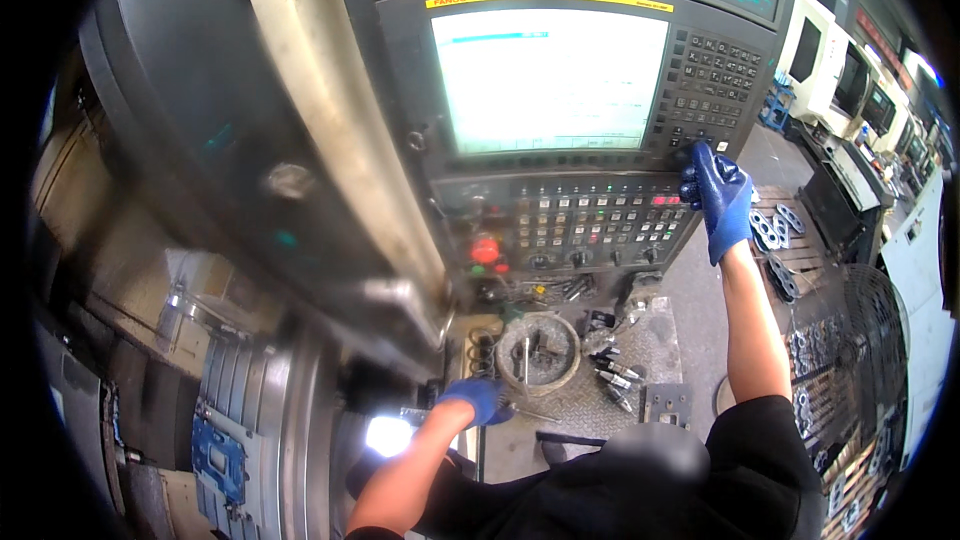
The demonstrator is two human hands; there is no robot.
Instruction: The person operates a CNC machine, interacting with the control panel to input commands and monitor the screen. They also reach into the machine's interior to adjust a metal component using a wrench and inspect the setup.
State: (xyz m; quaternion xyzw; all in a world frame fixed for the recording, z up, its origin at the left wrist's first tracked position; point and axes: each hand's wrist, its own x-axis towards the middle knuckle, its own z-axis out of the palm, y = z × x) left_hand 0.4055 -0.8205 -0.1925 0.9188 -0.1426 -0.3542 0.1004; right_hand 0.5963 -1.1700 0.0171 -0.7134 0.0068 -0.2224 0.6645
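Note:
My right hand (pixel 718 192), in a blue glove, is at the lower right of a machine control panel (pixel 440 90). One finger reaches up to the keys (pixel 702 138) below the keypad, and the others are bent apart from it; nothing is held. A bright screen (pixel 550 80) fills the panel's middle, above rows of buttons (pixel 590 220) and a red stop knob (pixel 486 250). Lower left, my gloved left hand (pixel 480 402) hangs by the edge of a metal tread plate (pixel 590 410). A thin rod (pixel 538 415) lies close to its fingertips; whether they grip it is unclear.
On the tread plate stand a round tub (pixel 538 352) with metal bits and several tool holders (pixel 618 380). The machine's open interior, with a blue part (pixel 218 460), is at the left. Metal parts (pixel 775 230) lie on a pallet at right, by a fan (pixel 875 330).

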